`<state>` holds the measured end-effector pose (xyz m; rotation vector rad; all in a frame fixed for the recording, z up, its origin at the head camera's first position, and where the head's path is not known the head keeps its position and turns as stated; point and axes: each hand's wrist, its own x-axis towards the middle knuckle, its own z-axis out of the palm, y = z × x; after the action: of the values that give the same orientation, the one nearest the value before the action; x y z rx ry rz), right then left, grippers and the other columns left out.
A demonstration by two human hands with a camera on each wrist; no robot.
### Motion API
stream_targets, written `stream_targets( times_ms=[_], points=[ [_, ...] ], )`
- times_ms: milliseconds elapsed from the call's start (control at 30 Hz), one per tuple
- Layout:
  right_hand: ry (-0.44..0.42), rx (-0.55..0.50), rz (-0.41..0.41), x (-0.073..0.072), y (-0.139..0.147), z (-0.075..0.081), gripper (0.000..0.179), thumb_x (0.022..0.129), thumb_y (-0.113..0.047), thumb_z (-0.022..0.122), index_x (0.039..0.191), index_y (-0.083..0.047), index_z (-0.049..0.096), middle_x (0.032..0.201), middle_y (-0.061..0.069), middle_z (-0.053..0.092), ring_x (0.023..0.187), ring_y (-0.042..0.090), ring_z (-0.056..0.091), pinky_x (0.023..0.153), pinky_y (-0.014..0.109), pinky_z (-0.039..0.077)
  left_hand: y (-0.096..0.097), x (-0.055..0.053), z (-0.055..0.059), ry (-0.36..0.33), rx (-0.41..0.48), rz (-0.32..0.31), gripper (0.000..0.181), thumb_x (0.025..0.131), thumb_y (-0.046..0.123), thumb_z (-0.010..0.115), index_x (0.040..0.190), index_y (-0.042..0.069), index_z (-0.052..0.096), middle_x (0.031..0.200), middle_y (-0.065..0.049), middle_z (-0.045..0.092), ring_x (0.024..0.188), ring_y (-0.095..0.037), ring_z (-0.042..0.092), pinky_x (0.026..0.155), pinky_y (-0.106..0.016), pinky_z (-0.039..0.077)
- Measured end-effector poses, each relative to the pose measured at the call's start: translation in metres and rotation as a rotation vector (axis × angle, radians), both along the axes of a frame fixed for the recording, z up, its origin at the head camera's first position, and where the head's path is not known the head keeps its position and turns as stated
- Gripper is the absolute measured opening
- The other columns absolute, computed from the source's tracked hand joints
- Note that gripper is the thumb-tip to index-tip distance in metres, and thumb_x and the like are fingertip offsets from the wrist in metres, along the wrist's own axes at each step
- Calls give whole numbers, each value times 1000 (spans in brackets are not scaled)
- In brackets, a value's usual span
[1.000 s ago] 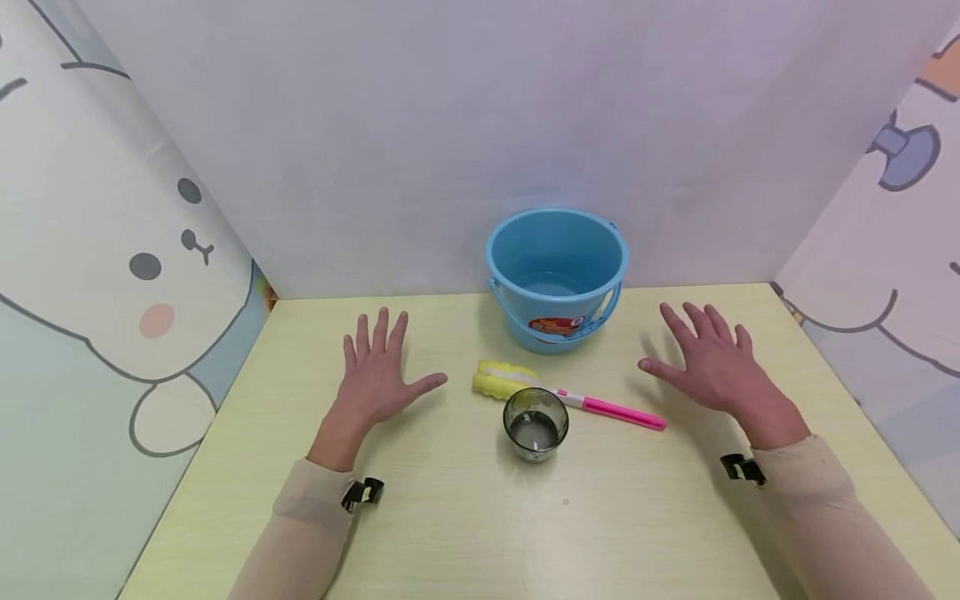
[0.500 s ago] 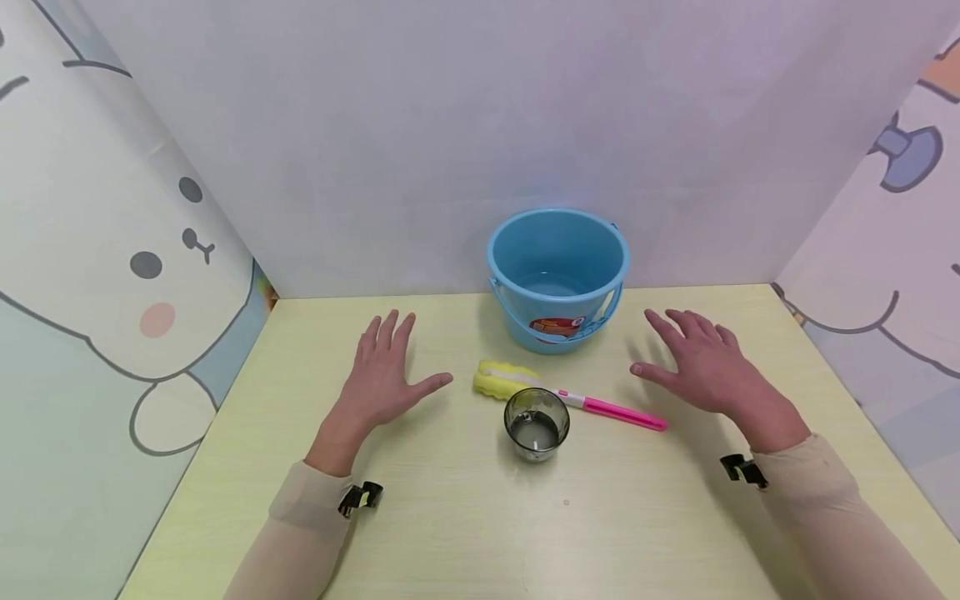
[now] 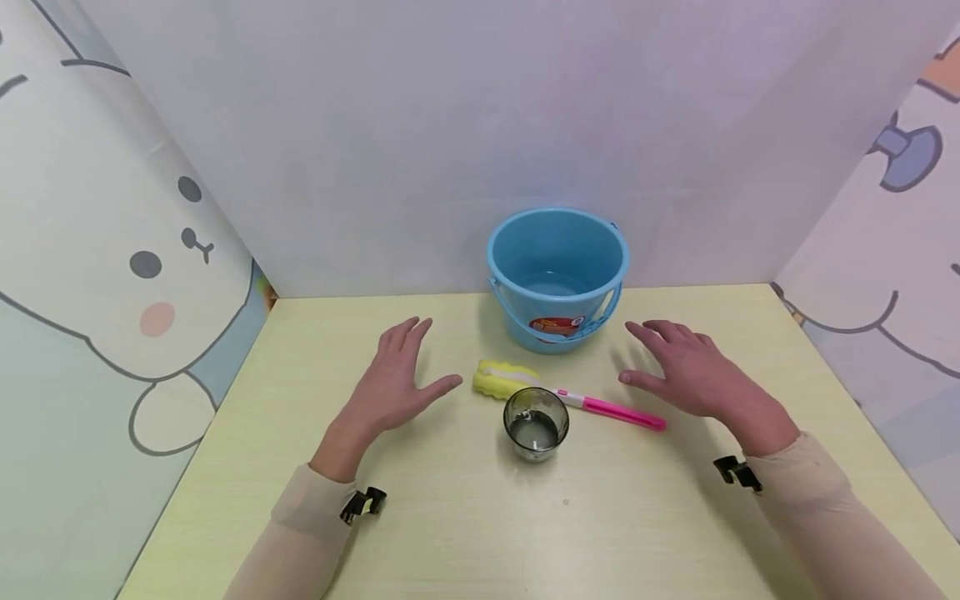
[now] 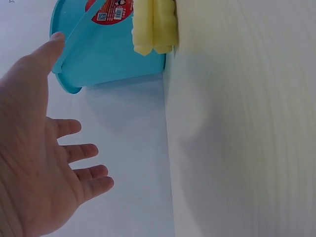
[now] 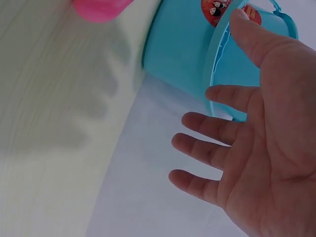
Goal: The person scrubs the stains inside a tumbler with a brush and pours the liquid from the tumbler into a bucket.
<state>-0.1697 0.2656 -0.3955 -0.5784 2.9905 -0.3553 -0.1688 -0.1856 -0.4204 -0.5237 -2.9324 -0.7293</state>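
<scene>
My left hand (image 3: 390, 385) hovers over the table to the left of a yellow sponge brush (image 3: 498, 379), fingers relaxed and thumb stretched toward the sponge head. Nothing is in its palm in the left wrist view. On the other side, my right hand (image 3: 686, 371) is held above the table, just beyond the end of the brush's pink handle (image 3: 622, 413). Its fingers are spread and hold nothing. Between the hands stands a dark, see-through glass cup (image 3: 536, 425), upright, hiding part of the brush's neck. Behind them is a blue bucket (image 3: 555, 321) with its handle hanging down in front.
The pale wooden table (image 3: 450, 533) meets a plain whitish back wall (image 3: 375, 150) right behind the bucket. Cartoon-printed panels (image 3: 112, 317) close off the left and right sides. A black clip-like mount (image 3: 363, 505) sits at each wrist.
Both hands have drifted inward, the left one to the right and the right one to the left, with their fingers bending a little more. The bucket, brush and cup have stayed put.
</scene>
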Motion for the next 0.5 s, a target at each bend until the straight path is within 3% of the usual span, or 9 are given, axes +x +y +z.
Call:
stream_targets(
  times_ms=[200, 500],
  points=[
    [-5, -21, 47, 0, -4, -3, 83, 99, -51, 73, 162, -7, 41, 154, 28, 46, 141, 53, 41, 112, 76, 32, 9, 6, -2, -12, 50, -48, 101, 95, 75, 61, 167, 12, 29, 168, -12, 29, 156, -33, 24, 118, -57, 41],
    [-13, -30, 99, 0, -15, -7, 77, 100, -43, 75, 161, -9, 44, 150, 25, 51, 138, 50, 46, 109, 75, 38, 27, 15, -6, -46, 144, -148, 94, 96, 70, 64, 166, 16, 31, 166, -8, 33, 154, -29, 28, 121, -54, 37]
  ],
)
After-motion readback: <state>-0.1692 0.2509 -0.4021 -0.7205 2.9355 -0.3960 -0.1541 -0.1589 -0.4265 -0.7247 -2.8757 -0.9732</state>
